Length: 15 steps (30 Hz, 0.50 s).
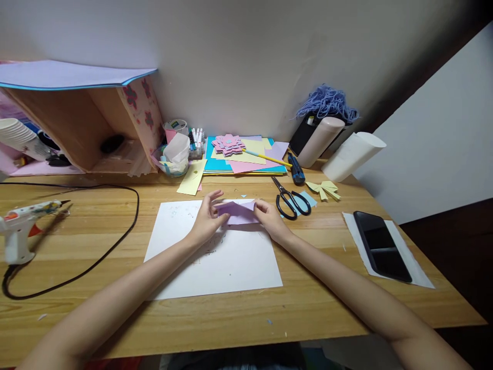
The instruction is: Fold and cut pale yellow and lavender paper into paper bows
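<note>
A purple piece of paper (241, 213) with a crease along it is held up between both hands. Its left end is pinched by my left hand (210, 217), thumb in front and some fingers raised. My right hand (268, 215) grips the right end between thumb and fingers. Beneath them a white sheet (231, 267) with small marks and specks lies on the wooden table (316, 298). Black-handled scissors (287, 199) rest just right of my right hand, partly over a light blue paper piece (308, 198).
At the left are a glue gun (23, 226) with its black cable (129, 231) and an open box (142, 118). Coloured papers (215, 165) with a pink paper flower (228, 144), a blue cutter (296, 169) and paper rolls (352, 156) stand behind. A phone (381, 244) lies right.
</note>
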### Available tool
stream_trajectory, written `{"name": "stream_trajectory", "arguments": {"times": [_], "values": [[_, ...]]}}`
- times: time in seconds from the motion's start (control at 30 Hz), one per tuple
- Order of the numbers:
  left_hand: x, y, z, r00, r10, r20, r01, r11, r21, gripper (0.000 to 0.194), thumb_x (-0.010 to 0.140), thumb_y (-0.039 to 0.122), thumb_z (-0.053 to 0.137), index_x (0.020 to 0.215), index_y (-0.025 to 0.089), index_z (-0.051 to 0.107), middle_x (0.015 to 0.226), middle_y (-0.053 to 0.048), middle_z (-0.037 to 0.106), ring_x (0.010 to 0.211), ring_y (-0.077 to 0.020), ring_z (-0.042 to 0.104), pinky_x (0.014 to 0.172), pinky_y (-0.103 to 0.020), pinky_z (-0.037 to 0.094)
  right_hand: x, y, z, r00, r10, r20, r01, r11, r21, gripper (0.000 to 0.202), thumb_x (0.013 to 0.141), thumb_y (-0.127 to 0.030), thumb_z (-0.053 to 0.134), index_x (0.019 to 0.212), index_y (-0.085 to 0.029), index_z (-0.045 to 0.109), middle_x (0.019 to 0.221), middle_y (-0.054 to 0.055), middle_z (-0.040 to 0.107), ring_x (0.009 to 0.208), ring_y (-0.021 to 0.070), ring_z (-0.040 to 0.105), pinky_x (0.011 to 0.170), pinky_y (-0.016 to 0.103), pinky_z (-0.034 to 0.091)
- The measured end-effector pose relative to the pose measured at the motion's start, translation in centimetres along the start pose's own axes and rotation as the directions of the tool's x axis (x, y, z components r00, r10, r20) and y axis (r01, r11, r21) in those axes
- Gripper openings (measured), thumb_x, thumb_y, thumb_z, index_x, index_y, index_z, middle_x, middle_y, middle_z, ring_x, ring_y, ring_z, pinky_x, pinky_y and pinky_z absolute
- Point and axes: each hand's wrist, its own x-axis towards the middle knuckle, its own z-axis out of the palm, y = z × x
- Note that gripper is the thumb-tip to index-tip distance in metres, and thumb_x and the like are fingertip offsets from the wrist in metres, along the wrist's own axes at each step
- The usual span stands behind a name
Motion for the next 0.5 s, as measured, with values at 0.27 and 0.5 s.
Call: {"name": "stream_trajectory", "arguments": {"times": [0.27,0.5], "values": [[0.1,0.13,-0.25,0.999,-0.038,0.02,0.039,0.997,-0.065,0.063,0.063,0.018,0.068,0.119,0.021,0.039,0.136,-0.014,0.037,0.1,-0.0196,0.056,0.081,-0.034,0.048,0.15,-0.22,-0.16,0.997,0.072,0.014,-0.073,0.997,0.037,0.023,0.071,-0.033,0.061,0.09,-0.02,0.063,0.09,0.003,0.063,0.084,0.0173,0.056,0.07,0.026,0.043],[-0.16,0.6,-0.18,0.995,-0.023,0.099,0.021,1.0,0.013,0.062,0.063,0.013,0.063,0.122,0.02,0.043,0.122,-0.01,0.054,0.107,-0.0211,0.054,0.086,-0.032,0.046,0.28,0.02,-0.29,0.984,0.169,0.058,-0.174,0.977,0.12,0.031,0.072,-0.046,0.061,0.074,-0.015,0.063,0.068,0.0,0.06,0.064,0.0136,0.051,0.057,0.024,0.036]]}}
